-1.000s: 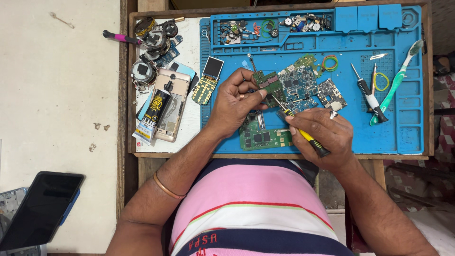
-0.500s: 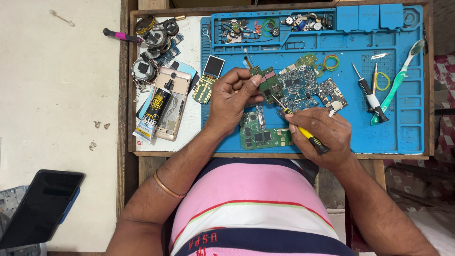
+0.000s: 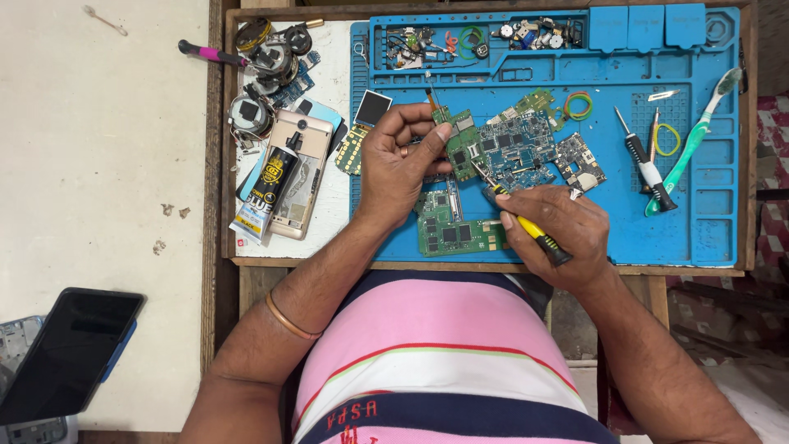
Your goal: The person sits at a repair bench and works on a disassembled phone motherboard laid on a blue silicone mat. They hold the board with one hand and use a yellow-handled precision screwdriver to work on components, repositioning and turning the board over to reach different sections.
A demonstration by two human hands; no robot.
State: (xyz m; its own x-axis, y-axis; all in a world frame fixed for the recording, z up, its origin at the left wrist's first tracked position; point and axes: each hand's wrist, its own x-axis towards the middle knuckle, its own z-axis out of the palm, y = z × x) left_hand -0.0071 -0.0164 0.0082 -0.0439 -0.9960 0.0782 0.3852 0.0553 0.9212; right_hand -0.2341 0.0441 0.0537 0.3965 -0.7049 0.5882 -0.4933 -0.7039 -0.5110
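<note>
A small green circuit board [image 3: 462, 146] is pinched between the thumb and fingertips of the left hand [image 3: 399, 168], the fingers curled shut on its edge, and it is held just above the blue repair mat [image 3: 699, 222], tilted toward the camera. The right hand [image 3: 555, 234] is closed round a yellow-and-black screwdriver [image 3: 526, 222] in a pen-like grip, and its tip is set against the lower edge of the held board. Whether the tip sits in a screw or under a part cannot be told at this size.

Judged from the layout, the work is well underway but not finished: the board is already out of its housing and stripped boards lie around it, while the tool is engaged on it now. A larger blue board [image 3: 518, 152] is seen just beside the held one, and a second green board [image 3: 452, 226] lies below the left hand. A gold phone shell [image 3: 304, 156] with a black glue tube [image 3: 267, 185] across it rests to the left, and another screwdriver [image 3: 645, 164] lies unused to the right.
</note>
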